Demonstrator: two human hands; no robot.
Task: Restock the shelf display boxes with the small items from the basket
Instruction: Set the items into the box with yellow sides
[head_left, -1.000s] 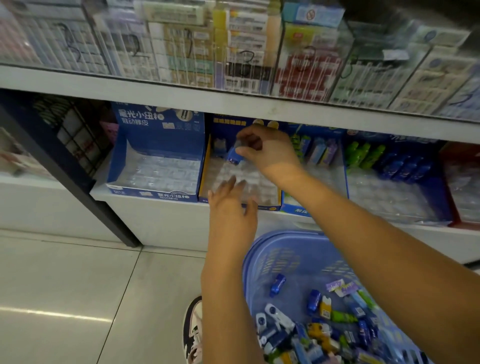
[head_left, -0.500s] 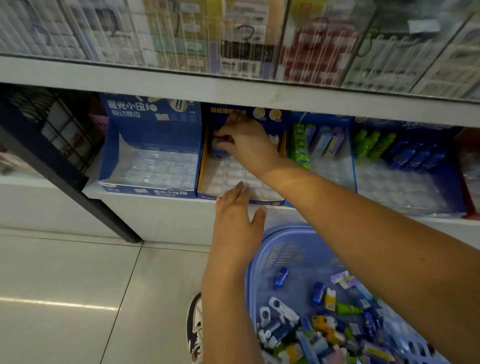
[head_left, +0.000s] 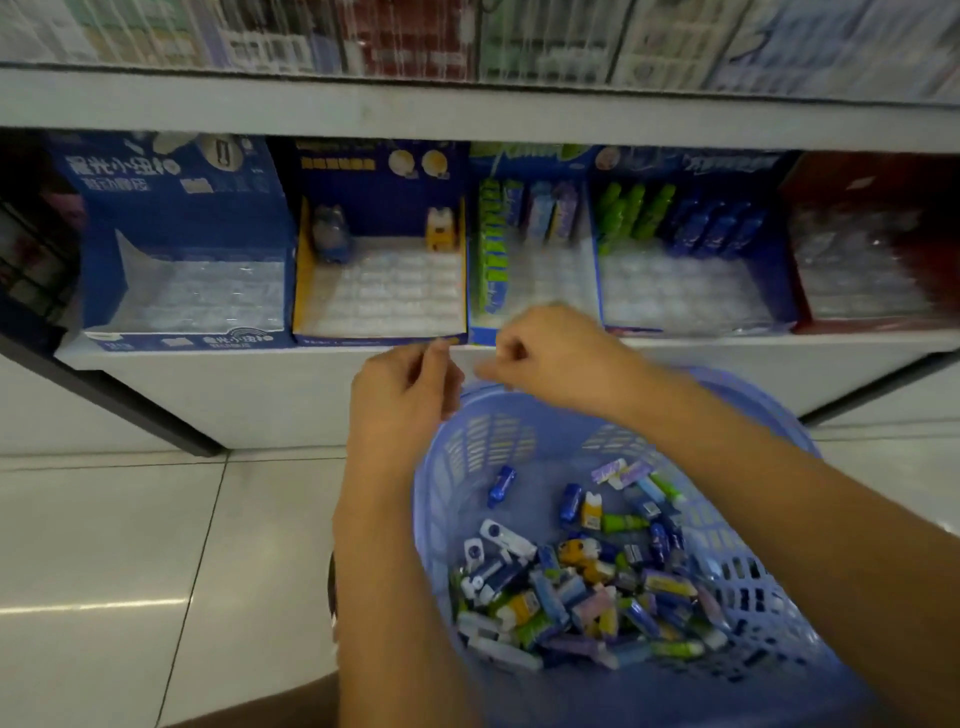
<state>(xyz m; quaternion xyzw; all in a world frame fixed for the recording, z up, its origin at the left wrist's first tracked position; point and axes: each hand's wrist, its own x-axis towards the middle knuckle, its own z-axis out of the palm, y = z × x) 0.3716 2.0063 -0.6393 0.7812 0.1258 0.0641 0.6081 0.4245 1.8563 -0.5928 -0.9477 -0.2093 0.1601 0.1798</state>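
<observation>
1. The lilac-blue slotted plastic basket (head_left: 441, 467) sits at 5 o'clock in the view, below the white shelf (head_left: 260, 400).
2. A heap of small wrapped items in blue, yellow, green and purple (head_left: 571, 592) lies in the basket's bottom. One small blue item (head_left: 501, 484) lies apart at the heap's 11 o'clock.
3. The left hand (head_left: 402, 400) hovers at the basket rim's 11 o'clock. Its fingers are loosely bent, the thumb is close to the forefinger, and nothing shows between them.
4. The right hand (head_left: 553, 358) hangs at the rim's 12 o'clock, just beside the left hand. Its fingers are curled inward. Blur hides whether they pinch anything.
5. At 12 o'clock from the left hand stands a blue cardboard display box with yellow inner walls and a clear plastic tray (head_left: 382, 291).
6. In that box, a blue item (head_left: 331, 236) stands in the far corner at 10 o'clock and a yellow item (head_left: 440, 228) in the far corner at 2 o'clock.
7. At this box's 9 o'clock is a larger blue printed box (head_left: 182, 244).
8. At its 3 o'clock is a box holding green and pastel packs (head_left: 491, 249), then a box with green and blue pieces (head_left: 675, 213), then a red box (head_left: 872, 208).
9. Pale glossy floor tiles (head_left: 104, 545) fill the 8 o'clock area.
</observation>
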